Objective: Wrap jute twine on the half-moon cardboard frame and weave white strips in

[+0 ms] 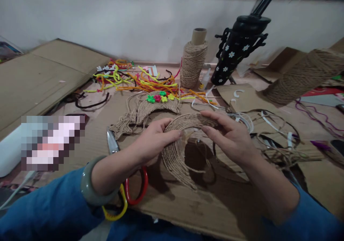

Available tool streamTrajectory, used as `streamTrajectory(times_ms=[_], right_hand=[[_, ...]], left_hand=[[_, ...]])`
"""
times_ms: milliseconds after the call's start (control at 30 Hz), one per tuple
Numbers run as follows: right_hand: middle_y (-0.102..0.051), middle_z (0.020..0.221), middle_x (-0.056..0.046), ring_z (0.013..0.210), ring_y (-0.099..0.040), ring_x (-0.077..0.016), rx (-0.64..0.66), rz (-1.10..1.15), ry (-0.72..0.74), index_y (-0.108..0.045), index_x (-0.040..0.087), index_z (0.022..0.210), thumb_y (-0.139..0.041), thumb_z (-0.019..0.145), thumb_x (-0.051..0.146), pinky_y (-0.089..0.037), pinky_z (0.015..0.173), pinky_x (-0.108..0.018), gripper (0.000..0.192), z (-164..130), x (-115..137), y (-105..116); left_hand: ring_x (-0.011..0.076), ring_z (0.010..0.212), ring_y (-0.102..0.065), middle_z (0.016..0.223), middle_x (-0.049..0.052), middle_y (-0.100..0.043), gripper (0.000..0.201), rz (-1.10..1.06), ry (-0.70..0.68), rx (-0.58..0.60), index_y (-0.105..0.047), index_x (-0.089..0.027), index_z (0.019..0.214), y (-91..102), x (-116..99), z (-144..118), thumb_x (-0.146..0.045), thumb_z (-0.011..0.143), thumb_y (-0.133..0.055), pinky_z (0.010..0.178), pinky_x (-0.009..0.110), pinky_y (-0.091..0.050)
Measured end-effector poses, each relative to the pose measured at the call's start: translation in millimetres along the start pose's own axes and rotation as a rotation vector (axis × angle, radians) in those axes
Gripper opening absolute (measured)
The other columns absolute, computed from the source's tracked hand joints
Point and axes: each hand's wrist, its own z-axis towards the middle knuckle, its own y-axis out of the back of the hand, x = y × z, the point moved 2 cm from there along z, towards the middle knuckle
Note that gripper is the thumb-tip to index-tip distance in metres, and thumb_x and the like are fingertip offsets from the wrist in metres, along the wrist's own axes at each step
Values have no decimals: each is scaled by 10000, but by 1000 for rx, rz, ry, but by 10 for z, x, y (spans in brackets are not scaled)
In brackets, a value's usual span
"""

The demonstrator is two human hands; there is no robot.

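Head view: both hands [154, 140] [231, 137] pinch jute arc's [177, 151] top edge, apparently.

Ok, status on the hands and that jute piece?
Left hand and right hand both pinching the jute-wrapped arch at its top. Scissors beside left wrist. Jute spool behind, clear.

- My left hand [154, 140] and right hand [228, 137] are pinching the top of a jute-wrapped arc [178, 151] between their fingertips.
- Scissors [126, 176] with red and yellow handles are lying just left of the arc.
- A jute spool [192, 62] is standing well behind the arc, beside colourful pipe cleaners [139, 81].
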Motion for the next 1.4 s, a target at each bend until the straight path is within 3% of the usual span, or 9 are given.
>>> streamTrajectory(times_ms=[167,400,633,733,1067,1167,1400], right_hand=[[-676,1151,-92,1021,-644,-233,27,6,27,-557,234,1264,-565,867,382,-505,908,-439,423,-9,-63,36],[-735,990,-77,892,-682,-232,130,-181,160,-681,216,1076,-616,803,302,-550,809,-386,294,-8,77,8],[-738,968,-63,867,-689,-232,-6,-8,-99,-685,207,1041,-641,792,364,-554,828,-413,298,6,-14,37],[-737,958,-62,860,-688,-226,-24,0,-117,-681,204,1035,-637,795,366,-550,837,-412,293,20,-46,48],[-711,1074,-119,969,-668,-249,119,-340,199,-641,151,1129,-602,821,308,-537,840,-395,349,-22,49,-24],[-722,1034,-110,919,-681,-233,118,-281,151,-657,142,1115,-606,820,298,-546,813,-362,337,-22,49,-41],[-734,947,-83,841,-683,-246,-21,-175,-70,-677,163,1083,-642,773,366,-544,790,-403,372,11,-3,40]], left_hand=[[157,787,-630,861,33,-698,243,75,-10,20,-645,-143,954,-21,0,-5,-215,723,-671,753,283,-481],[112,635,-536,714,-19,-619,102,300,-6,92,-652,-170,829,-20,34,-35,-220,741,-636,609,233,-412],[146,775,-608,877,24,-679,233,178,-59,63,-634,-159,964,17,37,14,-242,746,-649,762,280,-462],[151,799,-615,907,35,-685,249,179,-64,67,-632,-150,994,20,39,22,-214,753,-624,777,285,-464],[116,676,-546,745,-29,-600,209,397,-75,124,-662,-157,899,-2,17,-1,-155,719,-555,641,231,-422],[114,675,-542,757,-26,-597,204,372,-67,127,-650,-156,909,1,23,1,-176,726,-564,636,229,-422],[149,799,-579,865,22,-649,195,367,-122,109,-638,-141,911,26,34,23,-219,735,-603,749,261,-452]])
